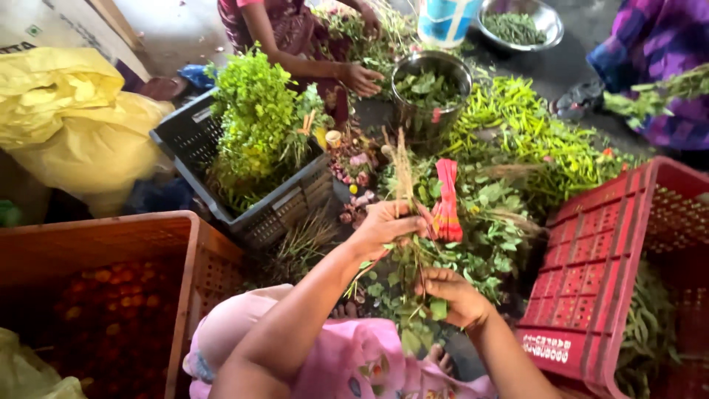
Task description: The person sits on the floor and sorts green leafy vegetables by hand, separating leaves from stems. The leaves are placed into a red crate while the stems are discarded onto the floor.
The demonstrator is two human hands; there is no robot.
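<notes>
At centre frame the left hand point(384, 225) grips a leafy herb bunch point(402, 277) by its stems; the right hand point(452, 294) pinches its leaves lower down. Black crate point(284, 203) upper left holds greens; red crate point(591, 281) at right holds green pods

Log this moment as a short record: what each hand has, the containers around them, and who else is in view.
left hand: grips the root end of a bunch of leafy greens
right hand: holds the leafy end of the same bunch
near the bunch: red-pink strip
containers: red crate, orange crate, dark crate of herbs, steel pot
floor pile: green chillies
others: a person's hand by the pot; a purple sleeve
</notes>
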